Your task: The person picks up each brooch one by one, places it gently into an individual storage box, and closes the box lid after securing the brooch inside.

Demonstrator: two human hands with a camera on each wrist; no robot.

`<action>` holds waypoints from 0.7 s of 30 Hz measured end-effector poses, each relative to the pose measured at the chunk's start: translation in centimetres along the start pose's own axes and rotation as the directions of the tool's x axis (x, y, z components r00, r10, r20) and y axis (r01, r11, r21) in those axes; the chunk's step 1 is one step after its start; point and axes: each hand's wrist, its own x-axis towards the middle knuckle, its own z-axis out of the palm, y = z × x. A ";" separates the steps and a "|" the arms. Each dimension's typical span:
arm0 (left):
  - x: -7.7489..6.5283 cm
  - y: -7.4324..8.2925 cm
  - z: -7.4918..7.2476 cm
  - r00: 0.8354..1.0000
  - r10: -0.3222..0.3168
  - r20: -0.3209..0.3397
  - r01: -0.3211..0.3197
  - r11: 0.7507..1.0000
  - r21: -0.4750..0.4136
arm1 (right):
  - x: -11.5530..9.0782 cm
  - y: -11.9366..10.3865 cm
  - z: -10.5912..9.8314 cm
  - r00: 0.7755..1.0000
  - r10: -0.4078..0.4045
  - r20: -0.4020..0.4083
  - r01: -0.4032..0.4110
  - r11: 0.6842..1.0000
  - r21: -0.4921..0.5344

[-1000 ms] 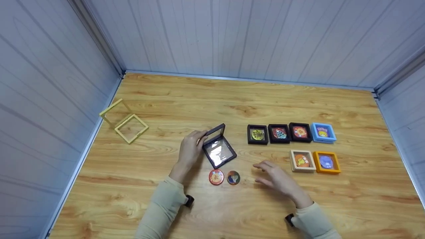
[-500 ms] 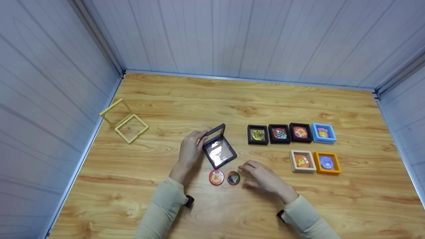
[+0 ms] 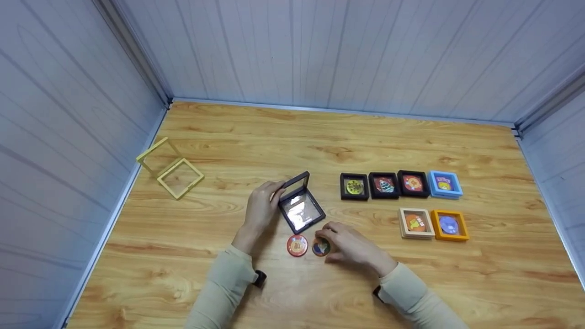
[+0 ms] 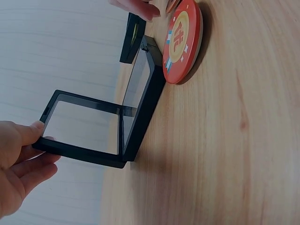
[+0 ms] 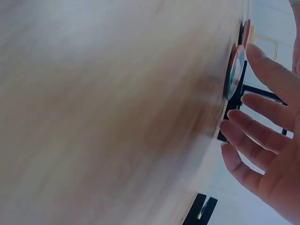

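Observation:
My left hand (image 3: 261, 205) pinches the raised lid of a black square display frame (image 3: 301, 212) with clear film, which stands hinged open on the table. In the left wrist view, the thumb and fingers hold the lid's rim (image 4: 84, 159). My right hand (image 3: 349, 246) hovers at the right side of a dark multicoloured round badge (image 3: 321, 246), thumb and fingers apart around it. The right wrist view shows those fingers (image 5: 253, 143) spread and relaxed, not closed on the badge. A red round badge (image 3: 297, 246) lies just left of it, below the frame's near corner.
Several small frames with round badges inside sit at the right: black ones (image 3: 384, 185), a light blue one (image 3: 444, 184), a cream one (image 3: 416, 223) and an orange one (image 3: 450, 225). A yellow frame (image 3: 180, 178) stands opened at the far left. Panels wall the table (image 3: 256, 137).
My right hand has moved left across the table to the dark multicoloured badge. The left hand, the black frame and both loose badges have stayed in place.

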 end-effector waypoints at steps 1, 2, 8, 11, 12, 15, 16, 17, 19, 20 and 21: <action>0.0 0.0 0.0 1.000 -0.001 -0.001 0.001 1.000 0.000 | 0.1 -0.1 0.1 1.000 0.006 0.009 -0.006 1.000 0.004; -0.1 -0.1 0.0 1.000 -0.001 -0.001 0.001 1.000 0.000 | 0.2 -0.2 0.1 1.000 0.012 0.016 -0.012 1.000 0.005; -0.1 -0.2 0.0 1.000 0.003 0.003 -0.003 1.000 0.003 | 0.7 -0.5 0.4 1.000 -0.002 0.025 0.003 0.999 -0.040; -0.1 -0.2 0.0 1.000 0.002 0.008 -0.002 1.000 0.009 | 0.9 -0.4 0.5 0.999 -0.036 0.004 0.036 0.997 -0.070; -0.1 -0.2 0.0 1.000 0.002 0.010 -0.002 1.000 0.009 | 1.0 -0.4 0.6 0.999 -0.044 -0.003 0.044 0.996 -0.078; -0.1 -0.2 0.0 1.000 -0.001 0.014 0.001 1.000 0.009 | 1.1 -0.4 0.8 0.998 -0.060 -0.017 0.058 0.994 -0.090; -0.1 -0.2 0.0 1.000 -0.003 0.014 0.003 1.000 0.008 | 1.1 -0.4 0.8 0.998 -0.065 -0.020 0.063 0.994 -0.094; -0.1 -0.2 0.0 1.000 -0.007 0.014 0.007 1.000 0.007 | 1.1 -0.4 0.8 0.997 -0.069 -0.022 0.067 0.993 -0.098; -0.1 -0.1 0.0 1.000 -0.016 0.017 0.016 1.000 0.008 | 1.2 -0.4 0.8 0.996 -0.082 -0.024 0.079 0.991 -0.105; -0.1 -0.1 0.1 1.000 -0.022 0.020 0.021 1.000 0.007 | 1.2 -0.4 0.8 0.996 -0.087 -0.025 0.084 0.990 -0.113; -0.1 -0.1 0.1 0.999 -0.027 0.022 0.027 1.000 0.007 | 1.2 -0.4 0.8 0.996 -0.091 -0.025 0.088 0.989 -0.117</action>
